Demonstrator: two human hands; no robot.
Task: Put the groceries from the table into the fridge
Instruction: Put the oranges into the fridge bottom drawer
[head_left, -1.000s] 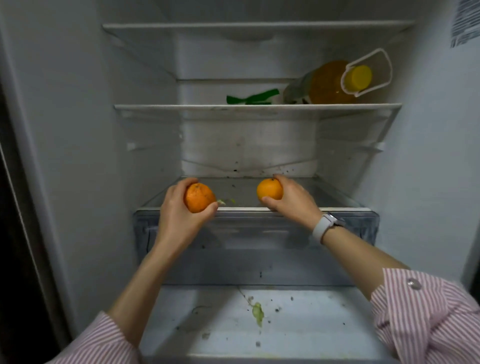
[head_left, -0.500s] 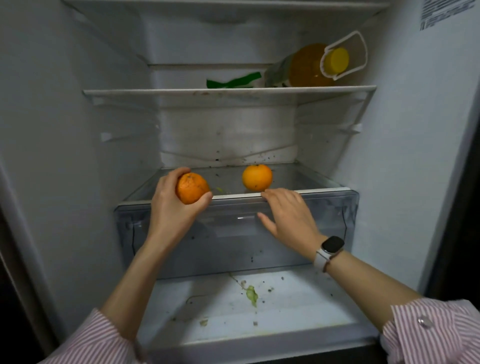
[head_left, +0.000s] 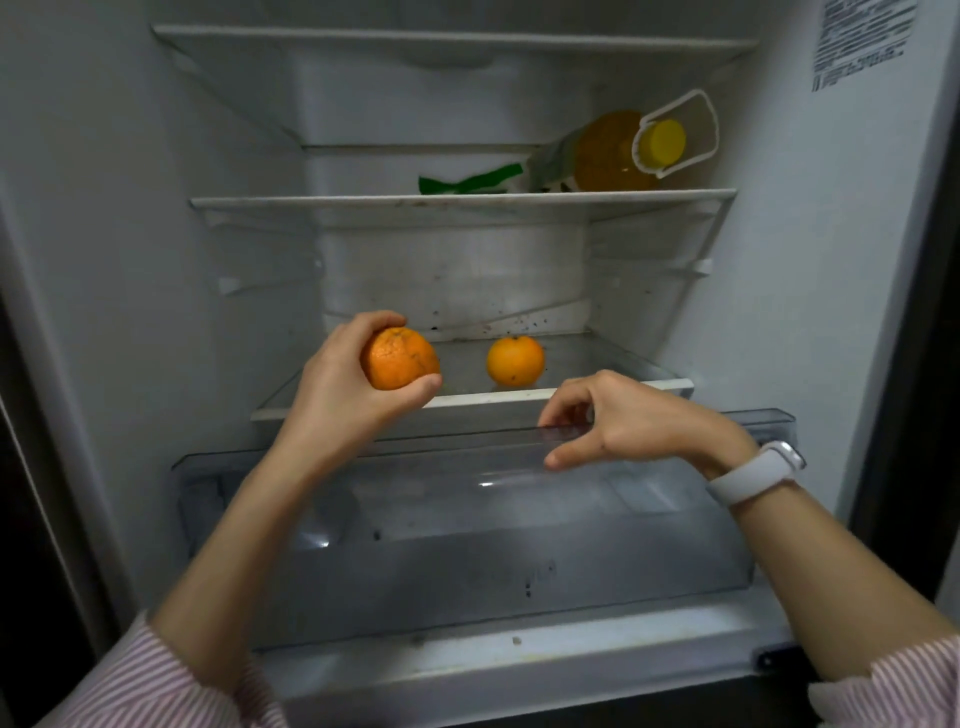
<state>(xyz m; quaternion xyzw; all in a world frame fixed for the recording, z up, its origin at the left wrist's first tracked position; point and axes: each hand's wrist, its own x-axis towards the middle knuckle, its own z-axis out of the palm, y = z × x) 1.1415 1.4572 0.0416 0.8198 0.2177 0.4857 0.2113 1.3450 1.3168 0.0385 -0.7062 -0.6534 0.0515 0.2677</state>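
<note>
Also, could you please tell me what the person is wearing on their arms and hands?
Both hands are bare. Each arm has a pink-and-white striped sleeve, the left sleeve and the right sleeve both pushed up the forearm. A watch with a pale band sits on the right wrist.

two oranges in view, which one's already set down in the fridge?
The smaller orange, resting alone on the glass shelf above the drawer. The other orange is gripped in the left hand, off the shelf.

Two oranges (head_left: 400, 358) (head_left: 515, 361) are bright orange. The bottle (head_left: 613, 153) has a yellow cap (head_left: 662, 141). The sleeves (head_left: 150, 691) have pink and white stripes. The watch band (head_left: 753, 475) is white.
</note>
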